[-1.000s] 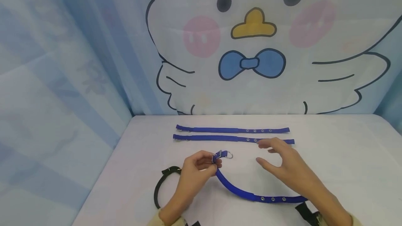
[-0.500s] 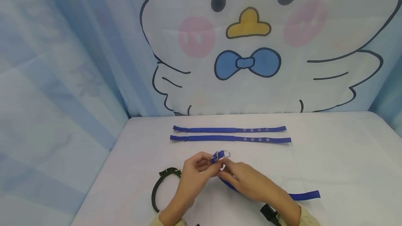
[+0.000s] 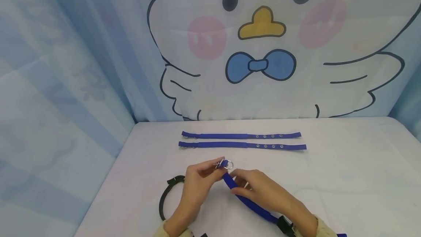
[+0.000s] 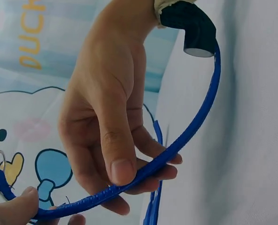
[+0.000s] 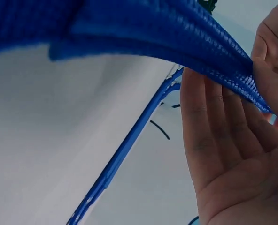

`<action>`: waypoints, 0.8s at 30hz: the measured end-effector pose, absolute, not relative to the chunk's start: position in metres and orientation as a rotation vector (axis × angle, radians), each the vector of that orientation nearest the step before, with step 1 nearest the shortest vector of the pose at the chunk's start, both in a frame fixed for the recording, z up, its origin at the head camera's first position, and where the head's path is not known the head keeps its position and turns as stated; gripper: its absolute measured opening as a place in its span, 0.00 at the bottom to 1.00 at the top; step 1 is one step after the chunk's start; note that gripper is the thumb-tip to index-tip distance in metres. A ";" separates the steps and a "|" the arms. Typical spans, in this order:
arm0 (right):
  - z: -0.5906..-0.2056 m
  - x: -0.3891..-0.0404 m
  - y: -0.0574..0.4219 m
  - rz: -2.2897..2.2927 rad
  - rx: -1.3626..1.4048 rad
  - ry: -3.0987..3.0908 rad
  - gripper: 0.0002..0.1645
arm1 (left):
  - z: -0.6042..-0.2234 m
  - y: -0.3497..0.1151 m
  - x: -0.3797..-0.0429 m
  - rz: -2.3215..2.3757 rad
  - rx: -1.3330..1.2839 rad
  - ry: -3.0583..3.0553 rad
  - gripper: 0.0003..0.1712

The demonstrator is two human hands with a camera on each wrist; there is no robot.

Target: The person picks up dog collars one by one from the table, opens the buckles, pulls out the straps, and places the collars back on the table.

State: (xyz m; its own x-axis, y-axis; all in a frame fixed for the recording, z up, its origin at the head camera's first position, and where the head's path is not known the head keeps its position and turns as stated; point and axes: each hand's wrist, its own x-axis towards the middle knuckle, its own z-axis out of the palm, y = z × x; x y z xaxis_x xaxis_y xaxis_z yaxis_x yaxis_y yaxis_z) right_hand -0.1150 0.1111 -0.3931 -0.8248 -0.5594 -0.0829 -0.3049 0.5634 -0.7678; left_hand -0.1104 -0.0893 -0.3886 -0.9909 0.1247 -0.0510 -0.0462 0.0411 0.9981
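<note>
At five o'clock of the head view, one blue strap [image 3: 251, 204] is held. Its buckle end [image 3: 224, 164] (with a metal ring [image 3: 232, 165]) is pinched by thumb and fingers of the left hand [image 3: 198, 185]; further along, it is clasped between thumb and fingers of the right hand [image 3: 264, 190]. At twelve o'clock from them, two flat blue straps [image 3: 230, 144] are laid; a dark loop [image 3: 161, 202] is seen at nine o'clock.

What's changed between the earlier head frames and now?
The right hand came in leftward and took hold of the blue strap just below its buckle. The strap's free end shifted toward the bottom edge. Unchanged: left hand grips the buckle end; two flat straps and dark loop stay put.
</note>
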 end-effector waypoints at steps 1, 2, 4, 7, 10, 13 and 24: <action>-0.393 -0.115 0.113 -1.133 -0.709 2.485 0.19 | -0.388 -0.090 -0.111 2.106 0.067 2.187 0.18; -0.393 -0.115 0.114 -1.138 -0.709 2.486 0.17 | -0.388 -0.090 -0.111 2.122 0.048 2.197 0.18; -0.393 -0.116 0.119 -1.152 -0.712 2.481 0.13 | -0.388 -0.092 -0.113 2.180 0.022 2.193 0.17; -0.394 -0.116 0.126 -1.178 -0.708 2.453 0.12 | -0.386 -0.095 -0.115 2.251 -0.019 2.178 0.17; -0.395 -0.116 0.134 -1.193 -0.695 2.422 0.11 | -0.385 -0.099 -0.117 2.312 -0.054 2.166 0.17; -0.397 -0.115 0.142 -1.182 -0.666 2.409 0.10 | -0.385 -0.104 -0.121 2.348 -0.078 2.185 0.17; -0.403 -0.115 0.173 -1.247 -0.616 2.352 0.15 | -0.387 -0.130 -0.135 2.380 -0.171 2.284 0.16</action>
State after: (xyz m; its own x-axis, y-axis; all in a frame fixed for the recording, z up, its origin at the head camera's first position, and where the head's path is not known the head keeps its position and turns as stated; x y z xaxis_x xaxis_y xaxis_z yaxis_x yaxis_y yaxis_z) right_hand -0.1148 0.1732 -0.4033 -0.8201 -0.5536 -0.1449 -0.1906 0.5031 -0.8430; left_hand -0.1346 -0.1299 -0.3874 -0.9817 -0.1868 0.0369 0.0446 -0.0367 0.9983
